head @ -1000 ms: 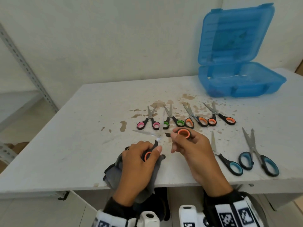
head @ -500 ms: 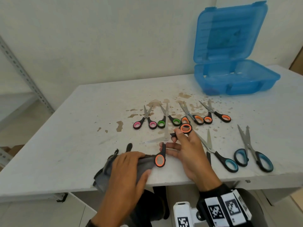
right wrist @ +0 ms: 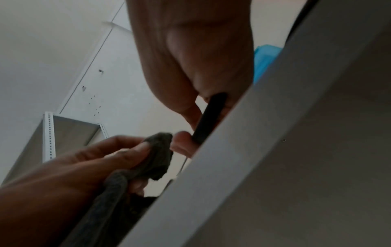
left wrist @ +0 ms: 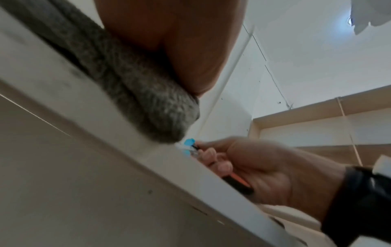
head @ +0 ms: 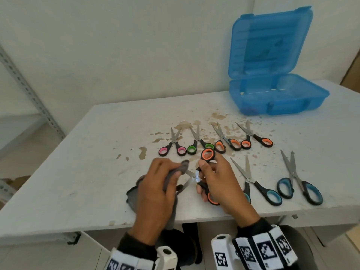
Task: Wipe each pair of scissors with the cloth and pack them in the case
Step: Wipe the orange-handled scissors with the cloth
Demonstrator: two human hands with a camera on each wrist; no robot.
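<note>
The right hand (head: 218, 184) grips the orange-and-black handled scissors (head: 208, 155) by both handles, blades spread open over the front part of the stained white table (head: 97, 152). The left hand (head: 157, 190) pinches the grey fabric cloth (head: 183, 166) around one blade; this blade is mostly hidden. Both wrist views are blurred and half blocked by the table edge. The open translucent blue plastic case (head: 276, 98) stands at the far right.

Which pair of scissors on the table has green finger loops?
The green-handled scissors, second from the left in the far row, between the pink-handled pair and an orange-handled pair. No other pair is green.
</note>
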